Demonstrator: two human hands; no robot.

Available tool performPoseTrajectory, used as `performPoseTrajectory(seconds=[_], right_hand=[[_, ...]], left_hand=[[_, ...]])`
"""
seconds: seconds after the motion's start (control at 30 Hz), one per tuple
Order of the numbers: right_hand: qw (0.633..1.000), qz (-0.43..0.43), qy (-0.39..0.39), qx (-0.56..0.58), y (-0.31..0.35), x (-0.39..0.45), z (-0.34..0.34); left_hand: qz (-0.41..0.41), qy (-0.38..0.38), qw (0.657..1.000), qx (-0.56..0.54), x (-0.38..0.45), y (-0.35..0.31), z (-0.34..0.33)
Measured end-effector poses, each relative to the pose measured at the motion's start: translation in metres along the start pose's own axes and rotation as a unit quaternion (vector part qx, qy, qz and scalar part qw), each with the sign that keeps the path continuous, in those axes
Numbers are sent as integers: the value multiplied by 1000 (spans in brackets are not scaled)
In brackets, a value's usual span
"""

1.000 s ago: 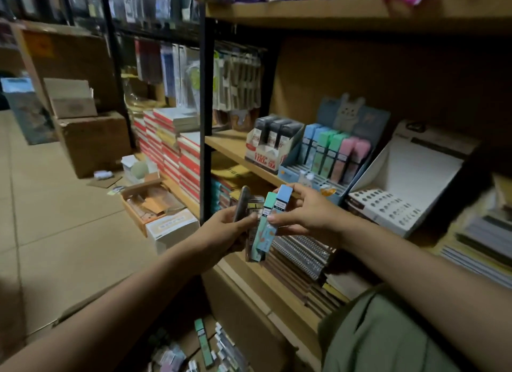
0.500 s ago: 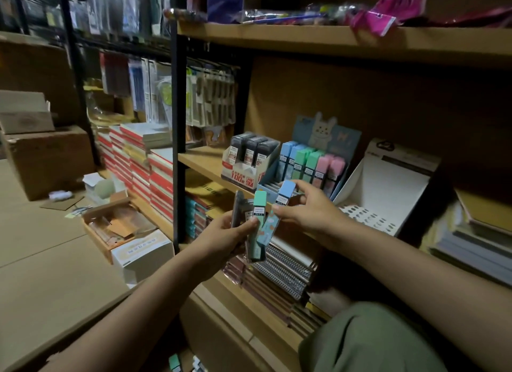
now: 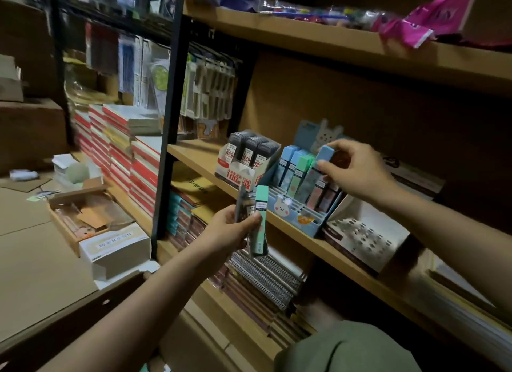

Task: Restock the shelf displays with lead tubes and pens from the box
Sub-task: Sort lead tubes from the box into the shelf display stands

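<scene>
My left hand (image 3: 230, 229) grips a small bunch of lead tubes (image 3: 259, 219) in front of the shelf edge: a green one in front, dark ones behind. My right hand (image 3: 352, 172) pinches a blue lead tube (image 3: 324, 153) by its top, over the back row of the blue bunny display (image 3: 300, 219) on the middle shelf. Blue, green and pink tubes stand in that display's rows. To its left stands a red-and-white display (image 3: 238, 174) with three dark lead tubes.
A white punched pen display (image 3: 363, 233) sits right of the bunny display. Spiral notebooks (image 3: 266, 274) lie on the shelf below. A black upright post (image 3: 169, 138) divides the shelving. Cardboard boxes (image 3: 110, 247) stand on the floor at left.
My right hand has pulled the blue tube out of the bunch and carried it up and right to the bunny display. My left hand stays in place with the remaining tubes.
</scene>
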State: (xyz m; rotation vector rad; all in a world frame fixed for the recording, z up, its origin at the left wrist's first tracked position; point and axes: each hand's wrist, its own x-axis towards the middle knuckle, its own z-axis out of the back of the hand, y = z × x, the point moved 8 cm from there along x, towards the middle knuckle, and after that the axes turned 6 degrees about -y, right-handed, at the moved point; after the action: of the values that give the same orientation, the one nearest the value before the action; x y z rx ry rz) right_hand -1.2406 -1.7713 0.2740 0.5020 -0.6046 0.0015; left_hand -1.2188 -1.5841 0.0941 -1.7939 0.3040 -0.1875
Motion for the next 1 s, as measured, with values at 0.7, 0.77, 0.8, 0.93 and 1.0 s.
performPoseTrajectory(seconds=[0.7,0.77,0.8,0.93,1.0], right_hand=[[986,36,-46,-153,14,74,-70],[986,22,-45,-159,12,75,-71],[984,18,-41,-170,11,75,-73],[975,31,-34,-216,7,74,-84],[971,44,-57,-229,7,71,-85]], left_hand=[[20,-96,995,11,16,-4,46],[22,-93,995,11,16,-2,44],[22,-92,995,12,16,-1,44],[22,-90,996,16,17,3,45],[21,-86,996,13,18,4,46]])
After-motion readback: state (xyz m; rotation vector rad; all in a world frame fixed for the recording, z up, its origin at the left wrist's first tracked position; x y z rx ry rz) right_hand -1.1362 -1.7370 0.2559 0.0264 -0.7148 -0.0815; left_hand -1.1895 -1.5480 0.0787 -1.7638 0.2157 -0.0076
